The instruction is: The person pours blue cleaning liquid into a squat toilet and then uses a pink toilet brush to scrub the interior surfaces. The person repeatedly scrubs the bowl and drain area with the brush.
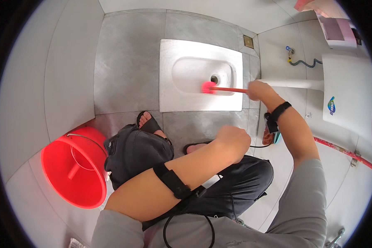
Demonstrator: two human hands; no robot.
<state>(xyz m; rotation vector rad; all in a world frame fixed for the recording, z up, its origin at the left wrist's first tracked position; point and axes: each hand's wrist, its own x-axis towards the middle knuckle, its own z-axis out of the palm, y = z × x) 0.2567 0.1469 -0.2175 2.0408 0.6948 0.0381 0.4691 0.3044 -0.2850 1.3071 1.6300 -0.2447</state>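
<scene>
My right hand (258,91) is closed around the red handle of a toilet brush (229,89). The brush's round pinkish-red head, slightly blurred, is in the white squat toilet (167,101), just below the dark drain hole (214,78). Above my right knee, my left hand (233,142) is curled into a fist. Its palm side is hidden, so I cannot make out anything inside it. Black straps with small devices sit on both my forearms.
A red bucket (99,140) with a wire handle stands at the left wall. On the right are a white pipe (293,84), a white cistern (347,78), a blue valve hose (306,63) and a red pipe (335,148). A floor drain (248,41) lies beyond the toilet.
</scene>
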